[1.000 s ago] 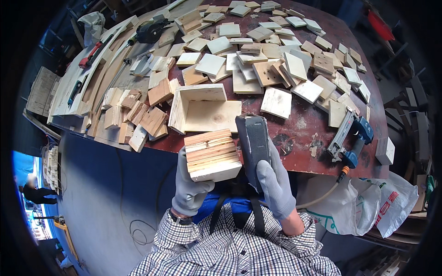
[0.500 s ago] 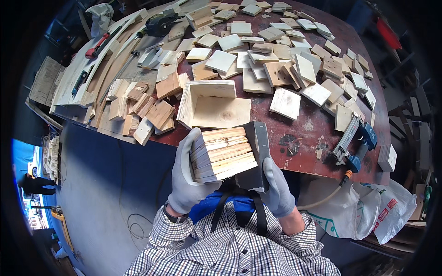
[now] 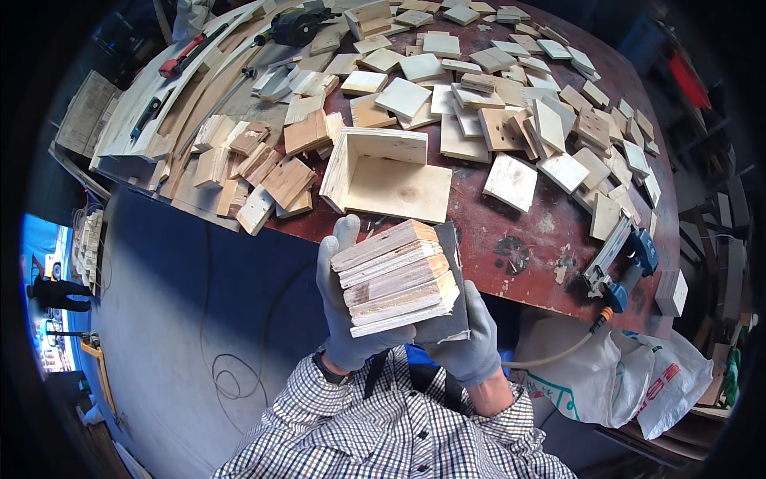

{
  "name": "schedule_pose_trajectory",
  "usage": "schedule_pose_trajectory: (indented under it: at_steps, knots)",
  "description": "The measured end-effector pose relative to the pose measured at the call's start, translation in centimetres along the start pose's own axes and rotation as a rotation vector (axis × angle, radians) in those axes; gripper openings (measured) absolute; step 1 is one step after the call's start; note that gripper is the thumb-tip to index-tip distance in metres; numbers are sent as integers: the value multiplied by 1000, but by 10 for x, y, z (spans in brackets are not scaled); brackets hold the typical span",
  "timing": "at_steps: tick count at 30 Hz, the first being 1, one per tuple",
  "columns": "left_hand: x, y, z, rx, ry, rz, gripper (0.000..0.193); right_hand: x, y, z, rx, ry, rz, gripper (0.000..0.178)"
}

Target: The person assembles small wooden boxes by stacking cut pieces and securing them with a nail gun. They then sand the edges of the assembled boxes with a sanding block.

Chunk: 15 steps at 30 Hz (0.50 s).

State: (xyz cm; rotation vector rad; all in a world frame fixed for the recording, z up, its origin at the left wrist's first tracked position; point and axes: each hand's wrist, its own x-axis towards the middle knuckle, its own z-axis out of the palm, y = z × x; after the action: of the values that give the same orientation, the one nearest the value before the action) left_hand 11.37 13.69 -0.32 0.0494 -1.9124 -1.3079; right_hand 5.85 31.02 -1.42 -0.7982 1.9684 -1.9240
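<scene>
My gloved left hand (image 3: 345, 323) grips a stack of small wooden boards (image 3: 395, 279) from its left side and below, the layered rough edges facing up. In my gloved right hand (image 3: 472, 343) is a dark grey sanding block (image 3: 447, 326), seemingly covered in sandpaper, against the right side of the stack. Most of that block is hidden behind the boards. Just beyond my hands, at the table's near edge, sits an open-sided wooden box piece (image 3: 403, 188) made of joined boards.
Loose square boards (image 3: 511, 182) cover much of the dark red table (image 3: 527, 255). A blue nail gun (image 3: 626, 271) with a hose lies at the right edge, above white sacks (image 3: 606, 375). Long planks with a red-handled tool (image 3: 182, 60) and a black power tool (image 3: 299, 25) are at the far left.
The stack has been turned and tilted, so its layered edges show more squarely. The sanding block has shifted lower and further behind it, with my right hand closer to the stack.
</scene>
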Motion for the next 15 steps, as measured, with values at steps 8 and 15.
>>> schedule_pose_trajectory:
  at_steps: [8,15]
  knots:
    - [12,8,-24,292,-82,21,99,18,-25,-26,25,47,100,46]
    - [20,6,-23,576,-44,49,97,41,-80,-33,-586,59,-297,78]
